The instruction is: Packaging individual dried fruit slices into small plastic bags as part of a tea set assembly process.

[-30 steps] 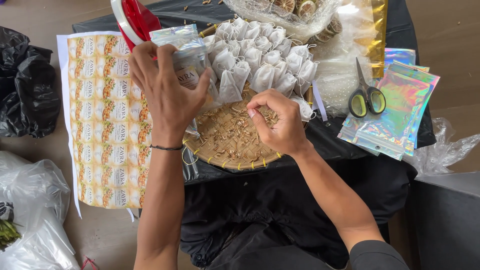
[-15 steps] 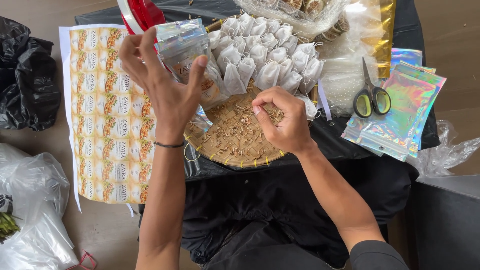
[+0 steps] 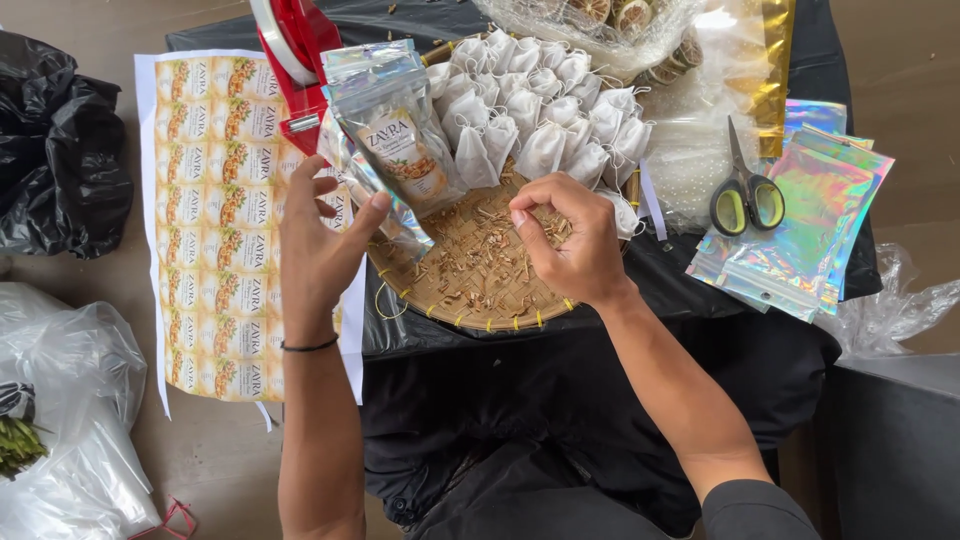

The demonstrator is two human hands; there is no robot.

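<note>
Though half-hidden, pinched bits (image 3: 540, 212) indistinct

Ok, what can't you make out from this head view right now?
- Right hand: its curled fingers hide whatever they pinch over the woven tray.
- Red tape dispenser: cut off by the top edge.
- Foil pouch in the left hand: contents hidden by its label.

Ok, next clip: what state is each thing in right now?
left hand: holds labelled pouch upright
right hand: pinching dried bits over woven tray
small white bags: piled along the tray's far side
scissors: closed, lying flat
holographic pouches: stacked flat
</note>
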